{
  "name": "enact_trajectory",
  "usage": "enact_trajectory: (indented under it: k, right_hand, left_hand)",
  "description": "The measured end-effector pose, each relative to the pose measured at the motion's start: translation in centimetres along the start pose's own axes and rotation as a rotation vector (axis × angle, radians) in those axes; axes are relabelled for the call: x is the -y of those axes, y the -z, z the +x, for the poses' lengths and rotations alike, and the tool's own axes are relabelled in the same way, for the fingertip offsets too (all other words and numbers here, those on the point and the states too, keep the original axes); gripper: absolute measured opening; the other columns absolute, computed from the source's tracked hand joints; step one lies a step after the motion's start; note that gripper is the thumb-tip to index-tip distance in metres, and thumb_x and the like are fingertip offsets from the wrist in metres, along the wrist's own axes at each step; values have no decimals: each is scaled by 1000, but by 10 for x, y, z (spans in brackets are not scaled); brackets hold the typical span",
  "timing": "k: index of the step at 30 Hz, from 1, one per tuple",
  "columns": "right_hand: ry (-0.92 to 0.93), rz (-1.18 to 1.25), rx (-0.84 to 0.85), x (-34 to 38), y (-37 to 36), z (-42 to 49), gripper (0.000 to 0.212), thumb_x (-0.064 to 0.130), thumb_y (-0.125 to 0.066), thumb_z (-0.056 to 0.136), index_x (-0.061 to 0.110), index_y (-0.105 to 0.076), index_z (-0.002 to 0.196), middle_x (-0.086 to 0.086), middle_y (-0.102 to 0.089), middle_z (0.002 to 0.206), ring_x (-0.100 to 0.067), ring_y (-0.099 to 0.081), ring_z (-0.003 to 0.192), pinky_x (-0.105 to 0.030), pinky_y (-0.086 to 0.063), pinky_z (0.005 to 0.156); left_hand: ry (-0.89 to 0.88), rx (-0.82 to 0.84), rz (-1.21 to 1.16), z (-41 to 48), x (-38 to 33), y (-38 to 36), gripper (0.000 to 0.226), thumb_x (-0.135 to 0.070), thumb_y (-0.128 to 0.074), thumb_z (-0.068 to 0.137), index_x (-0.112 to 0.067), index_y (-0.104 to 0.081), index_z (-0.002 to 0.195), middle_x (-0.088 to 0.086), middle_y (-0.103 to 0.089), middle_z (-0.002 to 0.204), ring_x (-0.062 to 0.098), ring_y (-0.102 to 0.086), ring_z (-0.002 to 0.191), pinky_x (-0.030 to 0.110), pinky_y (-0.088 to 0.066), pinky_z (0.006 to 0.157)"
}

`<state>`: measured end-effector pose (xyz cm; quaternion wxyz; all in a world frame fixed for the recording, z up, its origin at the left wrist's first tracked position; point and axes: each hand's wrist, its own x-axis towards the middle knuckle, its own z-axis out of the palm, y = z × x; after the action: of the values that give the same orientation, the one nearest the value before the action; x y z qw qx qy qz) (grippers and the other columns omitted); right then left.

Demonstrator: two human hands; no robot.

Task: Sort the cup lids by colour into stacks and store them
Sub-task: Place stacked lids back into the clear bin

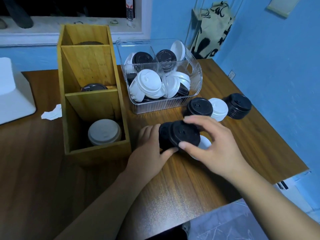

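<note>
Both hands hold a tilted stack of black lids (178,135) above the wooden table (199,179). My left hand (150,149) grips its lower left side. My right hand (211,144) pinches the top black lid with thumb and fingers. Beneath my right hand a white lid (205,142) shows partly. Behind lie a black stack (199,107), a white stack (219,109) and another black stack (239,105). A clear bin (190,101) holds mixed black and white lids. The wooden organiser (97,151) has white lids (103,131) in its front compartment and dark lids (93,87) in the middle one.
A white block (13,94) stands at the table's left, with crumpled paper (52,115) beside the organiser. Blue walls close in behind and on the right. A patterned bag (213,30) hangs behind the bin. The table's near right edge drops off to the floor.
</note>
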<state>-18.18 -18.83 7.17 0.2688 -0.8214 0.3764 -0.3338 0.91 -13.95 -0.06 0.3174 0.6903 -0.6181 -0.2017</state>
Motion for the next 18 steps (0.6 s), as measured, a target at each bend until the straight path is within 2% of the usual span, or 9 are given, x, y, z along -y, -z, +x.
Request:
enact_trajectory:
  k: [2, 4, 10, 15, 18]
  right_hand:
    - [-13, -113, 36, -6, -13, 15, 59, 35, -87, 76, 24, -66, 130, 10, -61, 134, -9, -53, 127, -31, -42, 108]
    - [-63, -182, 93, -13, -25, 22, 62, 38, -86, 76, 24, -65, 133, 10, -59, 138, -10, -48, 130, -26, -35, 113]
    - [-105, -203, 191, -20, -39, 29, 68, 44, -85, 76, 22, -63, 136, 12, -58, 130, -13, -47, 121, -7, -24, 105]
    - [-126, -190, 290, -18, -37, 37, 73, 44, -86, 73, 28, -59, 139, 13, -49, 121, -11, -41, 115, -1, -20, 99]
    - [-149, -226, 351, -16, -36, 43, 77, 47, -86, 73, 28, -57, 141, 13, -46, 121, -11, -38, 114, -6, -24, 99]
  left_hand:
    - [-2, -8, 9, 0, 1, -1, 80, -58, -69, 84, -21, -38, 148, -6, -43, 141, 12, -31, 138, 38, -40, 110]
    - [-1, -7, 4, 0, 1, -1, 80, -56, -68, 84, -20, -38, 149, -6, -43, 142, 12, -31, 138, 37, -39, 110]
    - [-18, -11, -7, 1, 1, 0, 75, -46, -72, 85, -18, -40, 147, -4, -42, 141, 13, -30, 138, 34, -38, 110]
    - [-20, -6, 3, 0, 4, -1, 83, -48, -72, 86, -15, -35, 152, -3, -38, 148, 13, -25, 143, 33, -32, 116]
    - [-9, 1, 9, 0, 3, -1, 93, -51, -71, 88, -14, -23, 159, -2, -33, 154, 13, -18, 148, 30, -24, 118]
